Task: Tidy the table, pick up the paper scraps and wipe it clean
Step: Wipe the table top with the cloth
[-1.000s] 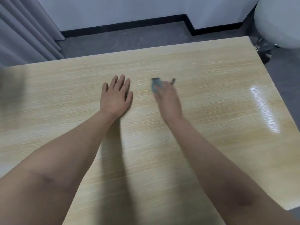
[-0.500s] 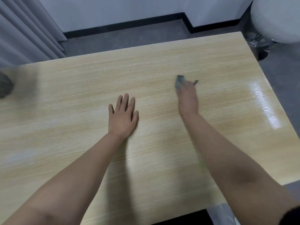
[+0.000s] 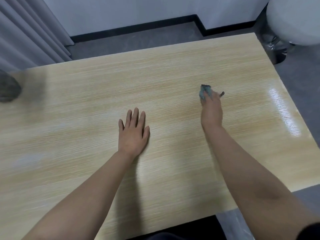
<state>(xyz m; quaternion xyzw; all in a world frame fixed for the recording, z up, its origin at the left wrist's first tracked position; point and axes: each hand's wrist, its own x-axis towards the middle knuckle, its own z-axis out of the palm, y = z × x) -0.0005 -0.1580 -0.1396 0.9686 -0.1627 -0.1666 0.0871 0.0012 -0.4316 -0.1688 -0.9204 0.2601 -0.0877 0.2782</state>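
Table: light wood top, no paper scraps in sight. Left hand flat on it, fingers straight, slightly spread; likely bracing. Right hand farther out, fingers curled over blue-grey cloth, pressing for wiping. Dark blurred object far left of fingers, possibly container; contents unreadable.

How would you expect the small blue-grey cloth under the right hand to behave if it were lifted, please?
The small blue-grey cloth is probably floppy: it bunches around the right hand. It likely weighs little, being mostly hidden by the fingers. It seems unlikely to roll on the pale wooden table.
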